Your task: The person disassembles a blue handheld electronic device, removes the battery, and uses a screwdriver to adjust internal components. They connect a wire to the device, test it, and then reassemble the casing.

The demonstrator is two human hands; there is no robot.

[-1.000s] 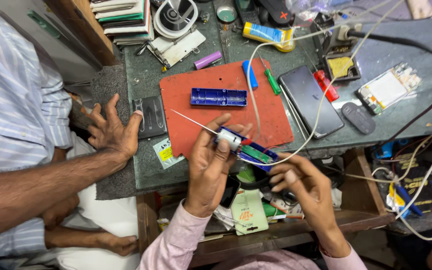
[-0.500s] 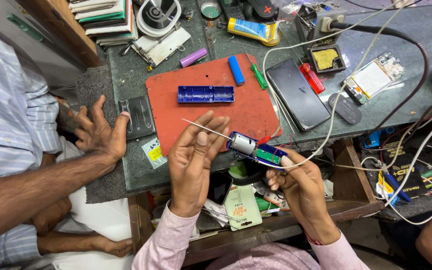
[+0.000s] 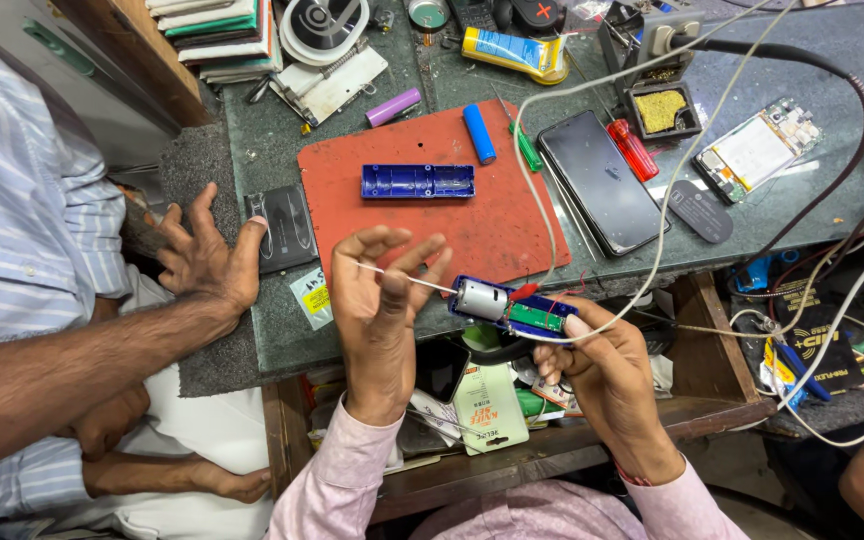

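Observation:
My right hand (image 3: 592, 370) grips a small opened blue device (image 3: 512, 308) with a silver motor and a green circuit board inside. My left hand (image 3: 380, 300) pinches a thin white stick (image 3: 414, 281) whose tip points at the motor end. Both hands hover at the near edge of the workbench, just below the red mat (image 3: 422, 215). The device's empty blue shell half (image 3: 418, 181) lies on the mat. A white cable (image 3: 542, 200) runs across the mat toward the device.
Another person's hand (image 3: 207, 258) rests spread on the bench at left beside a black case (image 3: 282, 228). A black phone (image 3: 600, 182), blue cylinder cell (image 3: 479, 133), purple cell (image 3: 394, 106), red screwdriver (image 3: 632, 150), opened phone board (image 3: 757, 150) and yellow tube (image 3: 512, 52) lie around.
My hands and the blue device have shifted slightly relative to the bench; the stick stays at the motor end. The other person's hand stays spread at the left.

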